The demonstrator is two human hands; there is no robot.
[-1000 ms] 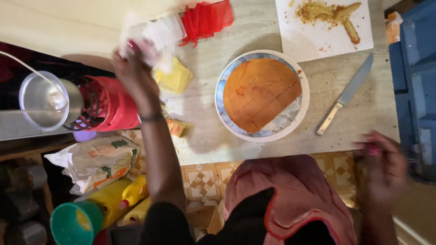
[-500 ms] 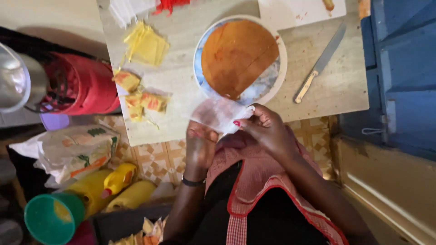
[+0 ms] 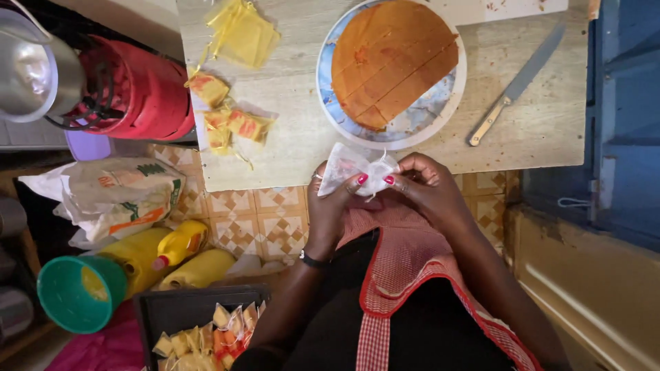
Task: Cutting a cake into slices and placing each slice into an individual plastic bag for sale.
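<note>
Here, a small white mesh pouch, held at the near edge of the table, just below the plate. Pinched on one side by the left hand, fingers curled around its lower edge; pinched on the other by the right hand, fingertips with red nails closed on the pouch's gathered mouth. Both hands pressed close together, touching the pouch, above a red-checked apron.

On the plate, a round orange cake scored into strips, one portion missing on the side nearest the pouch. Right of the plate, a knife lying diagonally on the table, apart from it. Left of the plate, several filled yellow pouches in a loose cluster, with an empty yellow pouch beyond them. Further left of the plate, off the table, a red cylinder with a metal pot beside it. Lower left of the plate, on the floor, a printed sack, yellow bottles, a green funnel, and a dark tray of filled pouches.
</note>
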